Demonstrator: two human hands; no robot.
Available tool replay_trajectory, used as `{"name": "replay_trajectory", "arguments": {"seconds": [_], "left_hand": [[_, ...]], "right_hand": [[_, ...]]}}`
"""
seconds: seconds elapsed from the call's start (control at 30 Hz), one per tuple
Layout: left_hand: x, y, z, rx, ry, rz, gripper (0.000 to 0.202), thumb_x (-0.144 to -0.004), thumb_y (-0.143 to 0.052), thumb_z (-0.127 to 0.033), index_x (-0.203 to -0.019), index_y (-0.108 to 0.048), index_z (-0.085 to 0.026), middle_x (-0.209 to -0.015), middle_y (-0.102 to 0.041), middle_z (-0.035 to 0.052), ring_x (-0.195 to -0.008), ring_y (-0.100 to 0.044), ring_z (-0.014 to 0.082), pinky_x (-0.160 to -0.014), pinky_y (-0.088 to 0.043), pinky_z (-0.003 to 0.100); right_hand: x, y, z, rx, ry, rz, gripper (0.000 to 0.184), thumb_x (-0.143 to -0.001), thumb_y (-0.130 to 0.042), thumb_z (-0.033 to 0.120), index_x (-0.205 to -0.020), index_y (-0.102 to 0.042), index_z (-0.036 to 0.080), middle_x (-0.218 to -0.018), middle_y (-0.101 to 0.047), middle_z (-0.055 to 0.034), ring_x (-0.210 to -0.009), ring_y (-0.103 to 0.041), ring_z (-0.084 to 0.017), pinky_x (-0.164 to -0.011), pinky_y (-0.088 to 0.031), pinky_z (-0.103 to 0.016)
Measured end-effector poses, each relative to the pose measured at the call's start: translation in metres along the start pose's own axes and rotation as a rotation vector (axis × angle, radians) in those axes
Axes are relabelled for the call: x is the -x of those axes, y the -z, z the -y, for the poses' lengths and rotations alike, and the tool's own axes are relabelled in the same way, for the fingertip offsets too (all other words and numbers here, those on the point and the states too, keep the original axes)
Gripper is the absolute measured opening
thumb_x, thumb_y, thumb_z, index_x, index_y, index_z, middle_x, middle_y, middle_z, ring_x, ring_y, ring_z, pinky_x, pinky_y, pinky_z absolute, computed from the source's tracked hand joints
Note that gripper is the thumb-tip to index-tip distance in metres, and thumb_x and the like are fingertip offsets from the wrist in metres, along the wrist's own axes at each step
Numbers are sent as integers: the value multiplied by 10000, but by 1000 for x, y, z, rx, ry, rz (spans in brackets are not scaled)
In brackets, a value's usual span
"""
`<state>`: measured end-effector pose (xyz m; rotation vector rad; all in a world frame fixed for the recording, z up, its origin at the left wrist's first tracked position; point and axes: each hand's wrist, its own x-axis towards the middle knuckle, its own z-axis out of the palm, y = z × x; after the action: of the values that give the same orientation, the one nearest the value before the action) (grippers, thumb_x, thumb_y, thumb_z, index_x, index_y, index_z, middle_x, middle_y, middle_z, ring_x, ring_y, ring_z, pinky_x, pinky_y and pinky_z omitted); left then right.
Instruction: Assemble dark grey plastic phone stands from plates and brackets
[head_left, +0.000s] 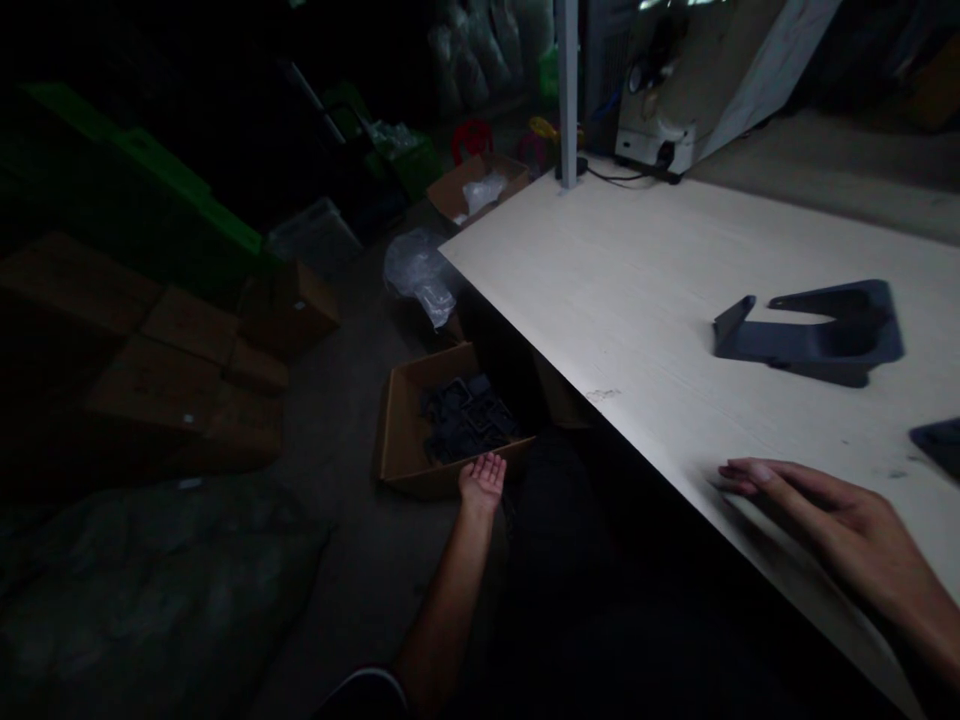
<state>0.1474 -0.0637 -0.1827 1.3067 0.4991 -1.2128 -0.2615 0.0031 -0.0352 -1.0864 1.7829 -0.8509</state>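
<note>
My left hand (482, 482) is held palm up with its fingers stretched out, at the near edge of an open cardboard box (388, 425) on the floor. Inside that box lies a heap of dark plastic parts (466, 415). Over the front edge of the white table (637, 290) hovers my right hand (832, 515), fingers loosely bent and apart, nothing visible in them. Beyond it on the tabletop rests a dark grey angled bracket (817, 335). Part of a second dark piece (939, 440) shows at the right edge of the view.
A machine (675, 90) with a cable and a metal post (568, 100) stand at the table's back. Clear plastic bags (420, 268) and another cardboard box (480, 185) are on the floor. Stacked cartons (187, 370) and a large sack (150, 590) occupy the left.
</note>
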Motion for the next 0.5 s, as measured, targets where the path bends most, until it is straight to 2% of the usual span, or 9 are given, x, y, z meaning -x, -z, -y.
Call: {"name": "replay_trajectory", "arguments": {"seconds": [0.07, 0.2, 0.3, 0.43, 0.5], "left_hand": [[3, -4, 5, -22, 24, 16, 223, -774, -536, -121, -974, -620, -169, -881, -708, 105, -783, -731, 230, -772, -647, 378], [10, -14, 1, -76, 56, 27, 305, -682, -524, -64, -953, -618, -168, -833, -698, 61, -764, -722, 188, -912, -626, 373], [10, -25, -8, -129, 80, 7, 331, -624, -501, -33, -905, -591, -182, -801, -685, 24, -742, -707, 153, -1034, -571, 349], [8, -34, -17, -221, 112, 0, 348, -614, -507, 0, -892, -590, -192, -812, -687, 5, -733, -688, 141, -1160, -479, 340], [10, -37, -18, -274, 78, 46, 297, -656, -529, -21, -887, -595, -197, -831, -692, 12, -763, -697, 154, -1198, -448, 372]], "right_hand": [[0, 8, -2, -19, 9, -58, 512, -740, -766, 759, -944, -850, 298, -1061, -808, -130, -1087, -755, -376, -1130, -533, -540], [-1, 33, -9, -95, 68, -217, 537, -744, -796, 706, -919, -829, 199, -973, -804, -138, -864, -775, -306, -847, -650, -453], [-3, 58, -14, -52, 122, -429, 509, -809, -767, 650, -958, -808, 165, -926, -788, -112, -771, -743, -256, -715, -616, -379], [-7, 96, -22, 171, 229, -803, 435, -883, -718, 593, -1021, -792, 187, -953, -768, -83, -779, -702, -228, -712, -549, -351], [-10, 110, -28, 277, 254, -910, 426, -893, -708, 581, -1053, -781, 193, -1013, -757, -82, -767, -674, -209, -698, -528, -339]]}}
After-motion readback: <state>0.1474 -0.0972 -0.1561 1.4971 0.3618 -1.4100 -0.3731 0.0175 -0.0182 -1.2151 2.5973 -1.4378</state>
